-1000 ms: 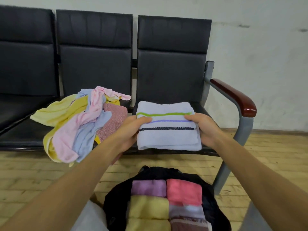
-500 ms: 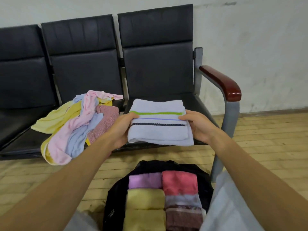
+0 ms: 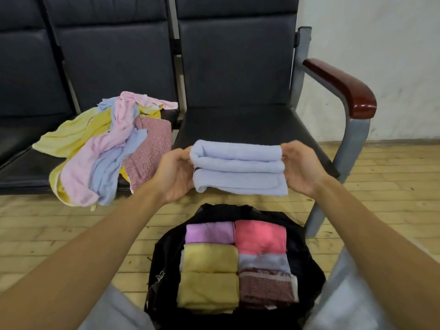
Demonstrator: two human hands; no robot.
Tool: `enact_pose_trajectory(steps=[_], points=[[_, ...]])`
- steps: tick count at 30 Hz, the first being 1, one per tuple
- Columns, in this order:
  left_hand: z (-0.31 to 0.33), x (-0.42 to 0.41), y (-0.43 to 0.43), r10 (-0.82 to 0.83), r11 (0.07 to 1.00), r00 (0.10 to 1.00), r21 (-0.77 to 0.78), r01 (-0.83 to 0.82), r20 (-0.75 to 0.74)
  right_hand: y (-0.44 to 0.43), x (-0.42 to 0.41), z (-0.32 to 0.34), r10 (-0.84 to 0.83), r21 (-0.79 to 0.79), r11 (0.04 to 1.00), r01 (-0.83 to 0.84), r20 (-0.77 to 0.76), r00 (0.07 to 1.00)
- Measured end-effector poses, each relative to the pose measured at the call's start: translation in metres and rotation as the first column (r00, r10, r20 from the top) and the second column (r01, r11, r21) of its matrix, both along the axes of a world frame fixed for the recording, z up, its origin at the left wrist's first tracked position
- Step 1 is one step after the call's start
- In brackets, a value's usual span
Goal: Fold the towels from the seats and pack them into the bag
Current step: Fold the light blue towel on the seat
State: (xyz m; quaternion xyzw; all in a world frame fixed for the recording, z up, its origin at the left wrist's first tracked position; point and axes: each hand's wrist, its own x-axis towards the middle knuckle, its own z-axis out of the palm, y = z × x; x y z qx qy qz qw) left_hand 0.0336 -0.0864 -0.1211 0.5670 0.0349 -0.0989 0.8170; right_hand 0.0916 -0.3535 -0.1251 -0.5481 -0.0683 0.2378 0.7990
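We grip a folded pale-blue towel (image 3: pixel 238 167) by its ends, left hand (image 3: pixel 175 173), right hand (image 3: pixel 300 166), fingers curled around it, above the open black bag (image 3: pixel 309 265).

Stretched forward, the left hand (image 3: pixel 175 173) and right hand (image 3: pixel 301 167) face palms inward, both curled gripping.

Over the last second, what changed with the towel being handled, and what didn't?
The left hand and right hand kept holding the ends of the folded blue towel, lifted it off the seat toward the bag and tipped it, so its stacked folds now face the camera and the stripes are hidden. The loose towel pile and the packed towels stayed put.
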Motion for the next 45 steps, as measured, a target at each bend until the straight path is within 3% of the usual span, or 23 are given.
enact_pose_trajectory(steps=[6,14,16,20,24,26,29,33,38,45], points=[[-0.024,-0.001,0.001,-0.126,0.97,0.991,0.207,0.132,-0.04,0.001,0.0,-0.024,0.138,-0.175,0.975,-0.134,0.008,0.99],[-0.077,-0.011,-0.008,-0.048,0.911,0.983,0.395,0.116,-0.178,-0.014,-0.004,-0.056,0.123,-0.441,0.882,-0.166,-0.126,0.984],[-0.097,-0.013,-0.018,0.0,0.893,0.972,0.438,0.105,-0.233,-0.02,-0.004,-0.074,0.131,-0.532,0.821,-0.207,-0.176,0.976],[-0.149,-0.015,-0.04,0.006,0.857,0.938,0.485,0.173,-0.346,-0.025,-0.01,-0.123,0.076,-0.774,0.603,-0.194,-0.187,0.979],[-0.199,-0.01,-0.066,0.081,0.869,0.914,0.477,0.131,-0.398,-0.034,-0.011,-0.176,-0.024,-0.815,0.56,-0.149,-0.196,0.98],[-0.227,-0.004,-0.076,0.097,0.867,0.905,0.482,0.127,-0.413,-0.039,-0.007,-0.203,-0.011,-0.871,0.475,-0.127,-0.15,0.989],[-0.266,0.004,-0.084,0.087,0.766,0.921,0.616,0.182,-0.381,-0.044,-0.003,-0.237,0.017,-0.936,0.333,-0.112,-0.113,0.993],[-0.308,0.009,-0.092,-0.007,0.569,0.935,0.768,0.295,-0.354,-0.047,-0.006,-0.279,-0.06,-0.925,0.344,-0.161,-0.193,0.979],[-0.342,0.012,-0.099,-0.013,0.595,0.939,0.752,0.284,-0.344,-0.053,-0.01,-0.315,-0.117,-0.942,0.295,-0.161,-0.203,0.972],[-0.36,0.021,-0.104,0.013,0.418,0.956,0.87,0.262,-0.295,-0.053,-0.005,-0.329,-0.078,-0.979,0.167,-0.12,-0.134,0.988]])
